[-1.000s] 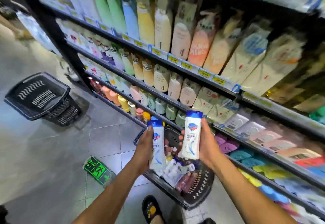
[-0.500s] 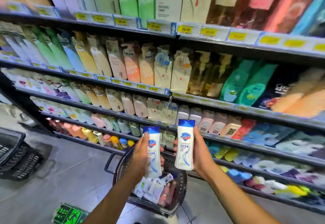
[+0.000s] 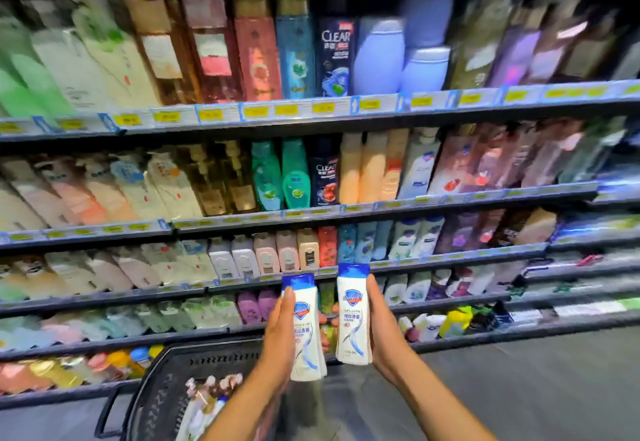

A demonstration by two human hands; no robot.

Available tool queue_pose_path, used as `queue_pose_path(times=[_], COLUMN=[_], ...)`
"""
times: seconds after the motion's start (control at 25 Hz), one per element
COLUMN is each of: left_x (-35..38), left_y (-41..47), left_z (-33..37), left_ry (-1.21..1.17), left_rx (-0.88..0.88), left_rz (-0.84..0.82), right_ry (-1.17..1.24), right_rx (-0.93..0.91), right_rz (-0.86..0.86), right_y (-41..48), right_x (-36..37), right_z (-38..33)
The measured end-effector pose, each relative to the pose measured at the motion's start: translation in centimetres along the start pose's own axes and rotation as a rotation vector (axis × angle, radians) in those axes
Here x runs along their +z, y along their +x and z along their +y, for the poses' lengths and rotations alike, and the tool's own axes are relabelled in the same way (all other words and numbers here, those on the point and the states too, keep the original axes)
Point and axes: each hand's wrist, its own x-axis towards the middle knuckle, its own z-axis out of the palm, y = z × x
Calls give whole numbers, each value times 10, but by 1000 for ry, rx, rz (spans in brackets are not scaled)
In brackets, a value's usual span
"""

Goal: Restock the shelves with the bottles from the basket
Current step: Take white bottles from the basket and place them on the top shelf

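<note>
Gaze lifted since half second ago: upper shelves fill view, basket sinks to bottom left, blurred stock inside. Left hand wraps left bottle, right hand wraps right bottle; both white, blue-capped, upright, just beside each other before lower shelves. Neither shelved yet; person likely hunting matching slot.

White left bottle and white right bottle, both blue-capped, before dark shelves.
Each bottle carries a blue shield badge and a blue-grey swirl. Shelf edges show yellow price tags between blue dividers. Behind stand a navy bottle, lilac bottles, teal-green bottles and peach bottles. The basket is black, the floor grey.
</note>
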Motion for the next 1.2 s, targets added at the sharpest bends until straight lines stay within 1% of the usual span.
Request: queue_pose_path(times=[0.16, 0.4, 0.52, 0.64, 0.72, 0.84, 1.04, 1.2], left_x=[48, 112, 152, 187, 207, 238, 300, 363], left_y=[28, 107, 147, 151, 159, 168, 177, 168], left_z=[24, 53, 53, 72, 75, 77, 71, 69], left_ry=[64, 53, 81, 20, 42, 26, 3, 4], left_rx=[74, 171, 149, 162, 177, 180, 216, 235], left_rz=[-94, -228, -318, -371, -414, -392, -310, -149], right_ry=[19, 3, 20, 26, 60, 85, 48, -47], right_rx=[-75, -224, -263, -299, -313, -324, -287, -247], right_rz=[39, 156, 211, 240, 256, 230, 105, -12], right_y=[10, 47, 56, 64, 72, 90, 109, 118], right_x=[-21, -58, -77, -100, -112, -139, -186, -236], right_z=[-40, -104, -138, -166, -182, -203, -244, -289])
